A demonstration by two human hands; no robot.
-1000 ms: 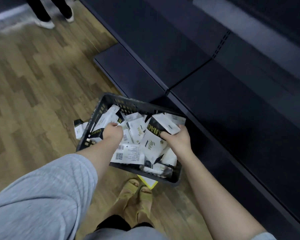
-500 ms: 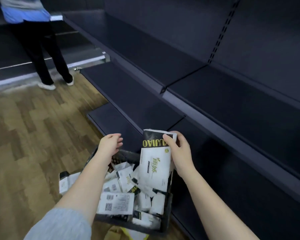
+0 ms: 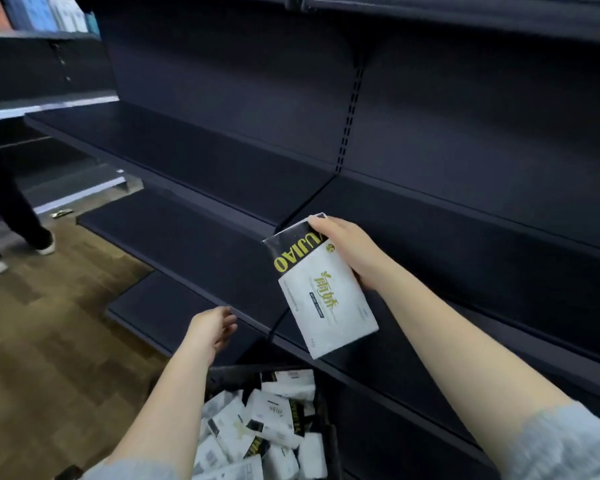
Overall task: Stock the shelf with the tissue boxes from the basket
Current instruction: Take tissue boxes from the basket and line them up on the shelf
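**shelfwatcher:** So what's the right hand (image 3: 352,252) doing here?

**aisle9:** It's got one tissue box (image 3: 321,289), fingers curled round the far edge and black end. White box, black band with yellow lettering, tilted, held up in the air in front of the dark shelf (image 3: 222,174). Not touching the shelf boards as far as I can see.

**shelfwatcher:** And the left hand (image 3: 212,329)?

**aisle9:** Nothing in it. Fingers loose and relaxed, hanging out over the basket (image 3: 329,441), near the edge of a lower shelf board.

**shelfwatcher:** Rest of the boxes?

**aisle9:** Jumbled in the basket down on the wood floor (image 3: 49,341), right against the shelf base. Someone else's legs (image 3: 11,209) are at far left too.
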